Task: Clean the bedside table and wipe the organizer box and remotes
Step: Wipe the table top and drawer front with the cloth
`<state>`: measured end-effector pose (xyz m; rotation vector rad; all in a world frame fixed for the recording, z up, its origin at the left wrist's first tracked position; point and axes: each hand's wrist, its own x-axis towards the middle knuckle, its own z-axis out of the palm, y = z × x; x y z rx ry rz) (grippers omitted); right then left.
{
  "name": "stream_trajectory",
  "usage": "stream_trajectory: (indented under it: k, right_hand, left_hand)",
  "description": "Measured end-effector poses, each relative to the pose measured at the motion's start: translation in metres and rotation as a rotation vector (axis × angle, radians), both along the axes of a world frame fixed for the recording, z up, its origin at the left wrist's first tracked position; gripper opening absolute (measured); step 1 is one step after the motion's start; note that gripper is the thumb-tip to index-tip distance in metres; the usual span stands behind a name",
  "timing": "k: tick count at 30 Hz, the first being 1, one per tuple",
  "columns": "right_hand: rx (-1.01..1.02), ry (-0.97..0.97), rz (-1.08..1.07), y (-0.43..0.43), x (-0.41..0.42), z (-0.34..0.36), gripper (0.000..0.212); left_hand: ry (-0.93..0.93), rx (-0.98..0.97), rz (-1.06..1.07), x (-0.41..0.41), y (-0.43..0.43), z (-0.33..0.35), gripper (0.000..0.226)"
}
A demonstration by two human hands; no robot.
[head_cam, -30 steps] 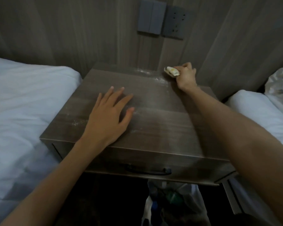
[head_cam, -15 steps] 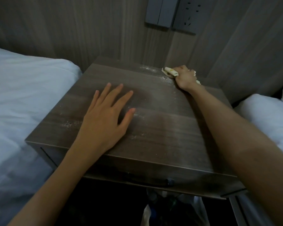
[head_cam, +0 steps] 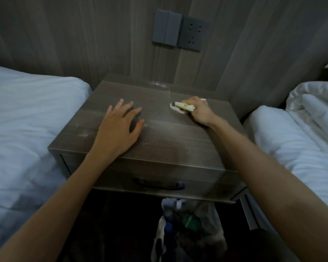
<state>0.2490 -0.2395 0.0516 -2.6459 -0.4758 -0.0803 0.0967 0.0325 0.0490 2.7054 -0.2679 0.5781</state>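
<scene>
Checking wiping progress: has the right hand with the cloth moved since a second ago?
Yes. The right hand, gripping the cloth, has pulled toward the front of the bedside table, away from the dust streak at its back edge.

The bedside table had a grey-brown wood-grain top, smooth and matt with a faint sheen, streaked with chalky white dust near its back edge and left side. Its drawer handle was dark and smooth, glossy at one end; metal or plastic could not be told. The cloth gripped in the right hand was pale, soft fabric. The wall panelling looked like matt wood-grain laminate. The light switch and socket were smooth grey plastic. The bed sheet and duvet were white, creased cloth. A thin, crinkled, translucent plastic bag showed below.
</scene>
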Motion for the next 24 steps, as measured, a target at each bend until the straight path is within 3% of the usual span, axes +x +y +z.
stream_trajectory:
  k: [8, 13, 18, 24]
  right_hand:
    - [0.094, -0.096, 0.159, -0.017, -0.083, 0.002, 0.035]
    - [0.118, -0.115, 0.216, -0.029, -0.122, -0.001, 0.043]
    - [0.12, -0.104, 0.229, -0.042, -0.156, -0.006, 0.038]
    - [0.141, -0.124, 0.258, -0.051, -0.201, -0.002, 0.045]
  left_hand:
    - [-0.079, -0.03, -0.026, -0.007, 0.001, -0.004, 0.043]
    - [0.061, -0.048, 0.014, -0.008, -0.002, 0.004, 0.046]
    - [0.031, -0.06, -0.004, -0.012, 0.0, 0.001, 0.045]
    - [0.029, -0.044, -0.008, -0.015, -0.001, 0.003, 0.044]
